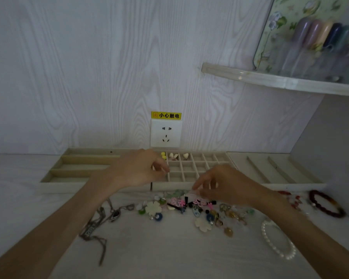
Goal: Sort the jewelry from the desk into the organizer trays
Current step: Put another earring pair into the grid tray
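Reaching over a pale tabletop (169,248), a person's left hand (138,170) hovers above the small-compartment tray (191,168), its fingers curled with thumb and forefinger drawn together; whether anything is pinched between them cannot be told. The right hand (224,183) hangs just above the front rim of the same tray, fingertips drawn close at the near edge of a loose jewelry pile (189,208), and whether they grip a piece is also unclear. That pile of earrings, charms and flower-shaped pieces lies on the tabletop in front of the trays. A silver chain necklace (101,224) trails off to the left of it, a white pearl bracelet (278,240) lies to the right, and a dark red bead bracelet (326,204) sits farther right. Yellow beads (163,155) and small white hearts (185,155) already occupy the back-row compartments. A long-slot tray (79,166) sits to the left, another divided tray (274,168) to the right. A wall socket (165,133) with a yellow warning label (166,115) is behind.
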`<act>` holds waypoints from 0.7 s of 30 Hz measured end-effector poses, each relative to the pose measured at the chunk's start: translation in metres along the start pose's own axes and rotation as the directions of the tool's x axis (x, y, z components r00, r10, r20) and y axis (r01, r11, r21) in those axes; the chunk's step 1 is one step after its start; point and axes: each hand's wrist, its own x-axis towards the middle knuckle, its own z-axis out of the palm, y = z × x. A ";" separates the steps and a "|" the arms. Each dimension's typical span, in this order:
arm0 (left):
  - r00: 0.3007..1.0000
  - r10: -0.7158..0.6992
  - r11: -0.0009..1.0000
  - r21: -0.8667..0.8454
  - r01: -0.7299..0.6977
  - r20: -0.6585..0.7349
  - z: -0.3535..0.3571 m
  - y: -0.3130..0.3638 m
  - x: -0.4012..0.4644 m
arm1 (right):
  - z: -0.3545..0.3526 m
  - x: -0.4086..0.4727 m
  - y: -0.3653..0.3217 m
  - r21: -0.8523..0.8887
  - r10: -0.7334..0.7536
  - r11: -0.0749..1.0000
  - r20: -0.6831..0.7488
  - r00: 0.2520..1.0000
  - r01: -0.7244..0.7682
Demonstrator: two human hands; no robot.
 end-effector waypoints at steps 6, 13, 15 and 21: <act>0.994 0.031 0.998 -0.062 -0.024 0.109 0.005 -0.003 -0.039 | 0.007 -0.026 -0.018 -0.069 -0.066 0.995 0.099 0.993 0.074; 0.992 -0.039 0.998 0.056 0.032 0.120 0.024 -0.001 -0.062 | 0.013 -0.044 -0.009 -0.159 0.007 0.987 0.156 0.988 0.018; 0.994 -0.073 0.992 0.106 0.065 0.075 0.025 0.001 -0.064 | 0.014 -0.046 -0.010 -0.205 0.018 0.979 0.085 0.996 0.000; 0.993 -0.116 0.978 0.175 0.115 -0.003 0.021 0.003 -0.063 | 0.035 -0.021 -0.043 -0.111 -0.070 0.992 -0.152 0.986 0.054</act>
